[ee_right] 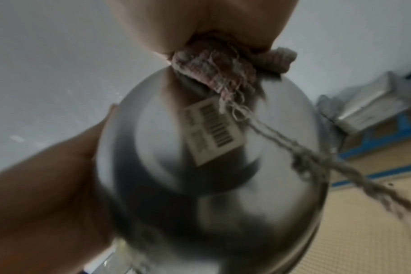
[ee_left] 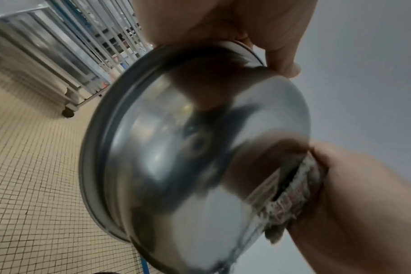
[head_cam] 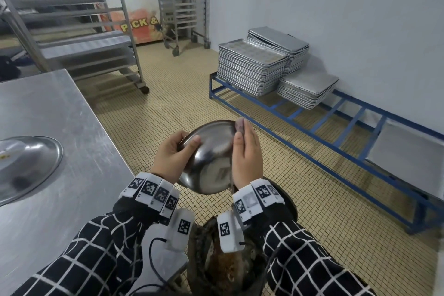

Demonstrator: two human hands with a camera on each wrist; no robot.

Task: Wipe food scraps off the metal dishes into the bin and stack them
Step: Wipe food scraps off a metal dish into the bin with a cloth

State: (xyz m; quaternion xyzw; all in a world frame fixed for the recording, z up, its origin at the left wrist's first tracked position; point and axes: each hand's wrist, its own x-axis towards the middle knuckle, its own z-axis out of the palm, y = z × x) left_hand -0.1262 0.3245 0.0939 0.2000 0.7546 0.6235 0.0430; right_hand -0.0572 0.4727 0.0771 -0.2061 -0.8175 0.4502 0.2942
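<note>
Between both hands, the left hand [head_cam: 169,154] grips the bowl [head_cam: 209,151]; the right hand [head_cam: 245,156] clutches a cloth [ee_right: 214,68].

silver dish [head_cam: 211,151], grey-pink rag [ee_right: 214,64] (black-white checked sleeves [head_cam: 312,259]).

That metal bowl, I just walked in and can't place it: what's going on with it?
A person is cleaning it. The left hand grips the metal bowl by its rim, tilted above the bin. The right hand presses a frayed cloth against the bowl's outside. Another dish lies on the steel table.
</note>
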